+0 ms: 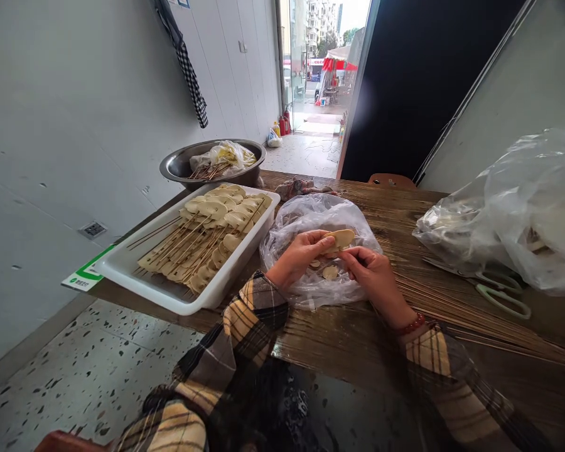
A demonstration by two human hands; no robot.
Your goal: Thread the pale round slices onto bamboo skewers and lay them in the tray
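Observation:
Above an opened clear plastic bag (292, 220), my left hand (304, 252) is closed on pale oval slices (343, 238), its thumb on top. My right hand (367, 273) is pinched just below the slices, at their lower edge; whatever lies between its fingertips is too small to make out. More slices (330, 272) lie in the bag under both hands. To the left stands a white tray (188, 307) with many skewered slices (209, 210) laid in rows, their thin sticks pointing down and left.
A metal bowl (172, 166) with bagged skewers stands behind the tray. Loose sticks (452, 314) and green-handled scissors (501, 298) lie on the right of the wooden table (329, 333). A large clear bag (522, 207) sits at the far right, a crumpled cloth (301, 188) at the back.

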